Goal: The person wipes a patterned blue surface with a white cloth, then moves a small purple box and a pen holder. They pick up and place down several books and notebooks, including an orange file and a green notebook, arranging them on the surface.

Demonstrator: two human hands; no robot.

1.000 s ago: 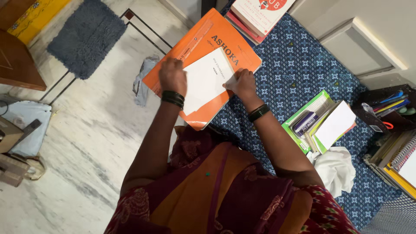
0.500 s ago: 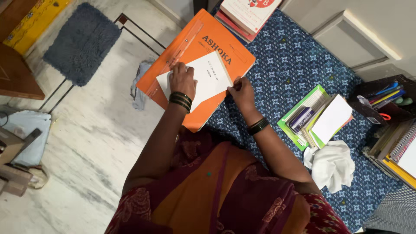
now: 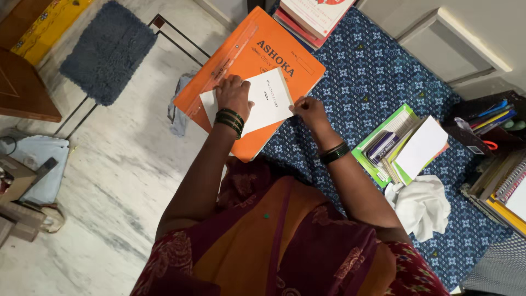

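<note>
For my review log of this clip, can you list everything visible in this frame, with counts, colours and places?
paper sheet: one, white, on the orange folder
orange folder: one, on the patterned cloth's left edge
patterned cloth: one, blue, covering the surface
book stack: several, red and white, top centre
notebook pile: several, green and white, right
crumpled cloth: one, white, lower right
pen holder: one, dark, far right
mat: one, grey-blue, on the floor
left hand: pressing flat on the paper sheet
right hand: grip pinching the sheet's right edge
</note>
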